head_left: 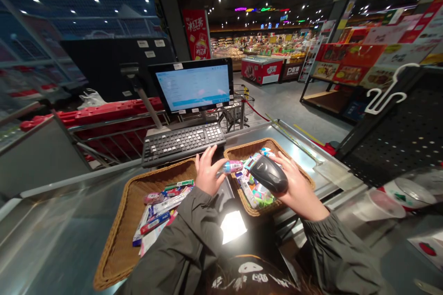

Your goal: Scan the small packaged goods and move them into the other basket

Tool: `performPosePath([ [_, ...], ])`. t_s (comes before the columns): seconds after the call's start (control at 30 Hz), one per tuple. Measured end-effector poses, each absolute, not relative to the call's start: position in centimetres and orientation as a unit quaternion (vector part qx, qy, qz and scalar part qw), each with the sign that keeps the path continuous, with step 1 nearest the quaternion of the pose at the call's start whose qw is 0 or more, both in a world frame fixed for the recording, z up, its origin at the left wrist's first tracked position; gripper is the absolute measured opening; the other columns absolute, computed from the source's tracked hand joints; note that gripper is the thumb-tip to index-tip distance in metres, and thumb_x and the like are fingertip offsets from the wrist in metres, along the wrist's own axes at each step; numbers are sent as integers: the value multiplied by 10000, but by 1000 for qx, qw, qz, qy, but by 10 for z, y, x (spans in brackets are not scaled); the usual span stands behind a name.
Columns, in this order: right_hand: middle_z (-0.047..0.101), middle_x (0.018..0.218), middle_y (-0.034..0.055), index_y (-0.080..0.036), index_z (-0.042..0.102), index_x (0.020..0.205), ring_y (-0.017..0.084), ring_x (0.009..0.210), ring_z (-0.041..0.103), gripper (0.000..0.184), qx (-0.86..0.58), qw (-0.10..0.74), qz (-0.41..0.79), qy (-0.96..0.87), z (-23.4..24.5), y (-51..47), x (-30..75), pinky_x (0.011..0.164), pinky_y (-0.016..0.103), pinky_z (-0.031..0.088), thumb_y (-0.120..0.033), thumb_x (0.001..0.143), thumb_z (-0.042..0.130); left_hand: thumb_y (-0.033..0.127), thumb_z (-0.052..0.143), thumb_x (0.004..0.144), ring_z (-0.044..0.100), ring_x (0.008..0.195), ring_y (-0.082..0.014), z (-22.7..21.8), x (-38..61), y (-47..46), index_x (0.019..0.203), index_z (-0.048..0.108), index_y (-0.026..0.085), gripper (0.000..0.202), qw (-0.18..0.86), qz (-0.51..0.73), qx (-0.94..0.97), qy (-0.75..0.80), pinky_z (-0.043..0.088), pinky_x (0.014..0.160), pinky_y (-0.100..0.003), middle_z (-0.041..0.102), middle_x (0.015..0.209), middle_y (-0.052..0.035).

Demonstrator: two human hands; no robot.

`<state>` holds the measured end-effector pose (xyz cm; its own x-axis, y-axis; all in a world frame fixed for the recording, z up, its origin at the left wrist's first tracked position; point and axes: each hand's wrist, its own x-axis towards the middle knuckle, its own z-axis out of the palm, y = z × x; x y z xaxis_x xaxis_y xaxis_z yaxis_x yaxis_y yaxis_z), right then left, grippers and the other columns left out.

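In our left hand [207, 170] we hold a small pink-and-blue container [233, 166] by its blue end, the thumb pressed to it while other fingers reach loosely toward 12 o'clock; we cannot tell which of them also grip it. Its long axis lies nearly level across our view, the pink end pointing to 3 o'clock, over the near edge of the right basket's left side. Our right hand [294, 182] is wrapped narrowly around a black scanner [268, 174], whose long axis runs from 4 to 10 o'clock, the 10 o'clock end just beside the pink tip; whether they touch we cannot tell. Below the scanner, the right basket [242, 151] holds mixed packets [254, 196]. At 8 o'clock from our left hand, the left basket [117, 221] holds more boxes and packets, and the keyboard [183, 143] lies at 11 o'clock, with the lit monitor [194, 85] behind it.
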<state>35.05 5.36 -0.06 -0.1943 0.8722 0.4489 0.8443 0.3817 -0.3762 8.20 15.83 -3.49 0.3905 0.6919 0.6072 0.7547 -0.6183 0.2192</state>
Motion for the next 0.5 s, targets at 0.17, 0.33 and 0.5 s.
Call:
performPosePath([
  [0.17,459,1451,144,-192,508,1304,350,1442,275,506,-542,315,9,-779,6,47,348,1147,621,261,-225,803,578,256,658,813,336,1412,-316,-15,80,167,1169,664,294,358,86,-377,-825,-412,183,1142,-593,376,1522,-132],
  [0.33,467,1438,147,-190,506,1310,350,1435,290,507,-535,300,14,-789,13,42,337,1163,641,201,-207,806,558,261,659,814,361,1398,-317,-3,74,170,1159,675,286,346,104,-398,-820,-399,172,1149,-585,389,1513,-132],
  [0.5,456,1453,147,-177,543,1281,348,1459,235,456,-515,287,14,-808,22,43,322,1163,636,210,-203,826,527,258,662,803,370,1395,-313,1,57,166,1148,683,307,349,114,-400,-811,-412,161,1156,-576,390,1518,-109],
])
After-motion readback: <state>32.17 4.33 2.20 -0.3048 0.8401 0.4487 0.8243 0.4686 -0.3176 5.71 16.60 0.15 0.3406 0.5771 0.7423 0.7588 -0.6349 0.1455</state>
